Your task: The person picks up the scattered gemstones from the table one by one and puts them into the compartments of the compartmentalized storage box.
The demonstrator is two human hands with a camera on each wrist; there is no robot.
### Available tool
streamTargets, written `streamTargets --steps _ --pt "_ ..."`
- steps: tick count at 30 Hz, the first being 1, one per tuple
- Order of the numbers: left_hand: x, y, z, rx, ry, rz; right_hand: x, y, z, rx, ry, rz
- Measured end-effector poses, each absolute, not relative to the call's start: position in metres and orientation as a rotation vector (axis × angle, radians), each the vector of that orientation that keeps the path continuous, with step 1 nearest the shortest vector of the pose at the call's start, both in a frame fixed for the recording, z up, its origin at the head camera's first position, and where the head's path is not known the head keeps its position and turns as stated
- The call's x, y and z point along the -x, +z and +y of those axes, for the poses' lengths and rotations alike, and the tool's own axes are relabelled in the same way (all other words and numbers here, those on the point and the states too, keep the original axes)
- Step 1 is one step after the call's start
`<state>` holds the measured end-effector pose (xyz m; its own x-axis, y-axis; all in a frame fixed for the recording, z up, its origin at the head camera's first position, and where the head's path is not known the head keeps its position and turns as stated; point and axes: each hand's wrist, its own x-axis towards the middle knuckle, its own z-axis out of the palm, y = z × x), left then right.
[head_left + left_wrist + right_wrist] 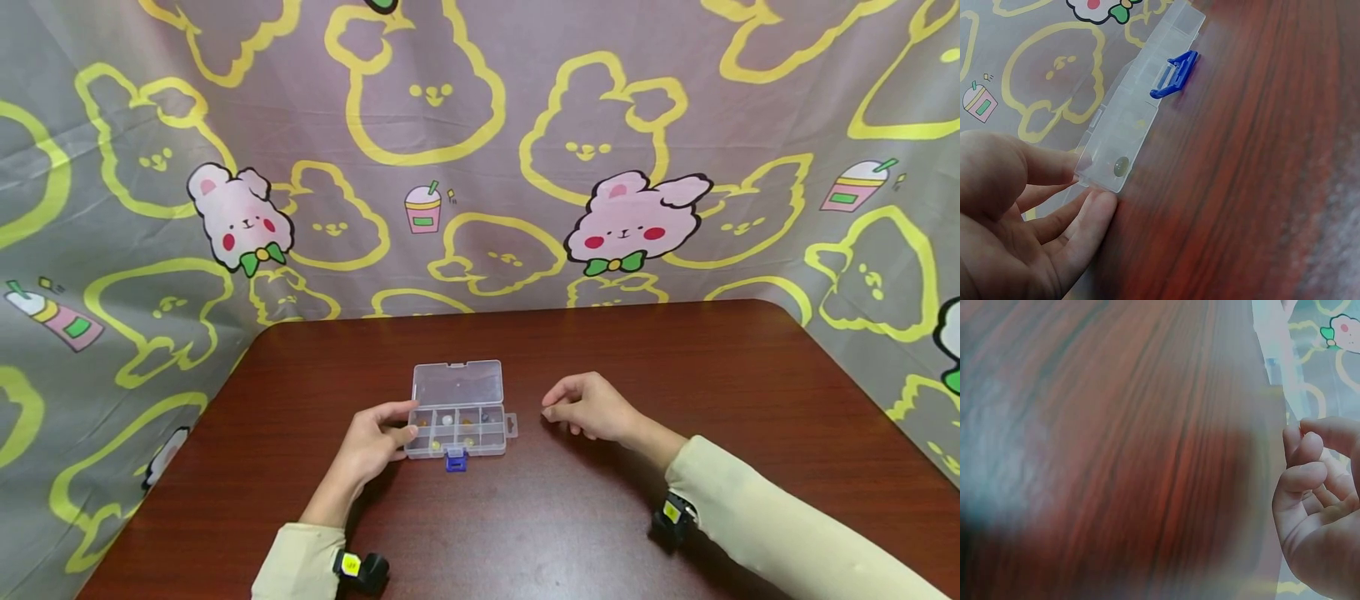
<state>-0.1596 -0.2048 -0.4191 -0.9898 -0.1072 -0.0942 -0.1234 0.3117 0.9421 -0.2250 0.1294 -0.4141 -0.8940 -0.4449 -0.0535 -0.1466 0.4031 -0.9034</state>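
Observation:
A clear plastic compartment box (pixel 458 451) sits on the table, its lid (pixel 457 385) raised at the back and its blue latch (pixel 456 462) hanging at the front. Small beads lie in several compartments, among them a white bead (pixel 447 421) and a yellow bead (pixel 436 446). My left hand (pixel 369 443) grips the box's left end between thumb and fingers; the left wrist view shows an olive bead (pixel 1121 166) near that end. Right of the box, my right hand (pixel 592 408) brings thumb and index fingertips together, with a tiny orange-brown thing (pixel 1302 430) showing between them.
The brown wooden table (pixel 480 533) has rounded far corners. A cloth (pixel 517 183) printed with cartoon rabbits and drinks hangs behind and beside it. A hang tab (pixel 512 425) sticks out from the box's right end.

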Motion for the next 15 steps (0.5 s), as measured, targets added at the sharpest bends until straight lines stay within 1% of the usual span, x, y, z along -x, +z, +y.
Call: streamTargets --steps 15 --pt "0.16 -0.42 -0.205 0.235 1.81 2.543 0.215 -0.411 0.11 0.546 -1.522 2.33"
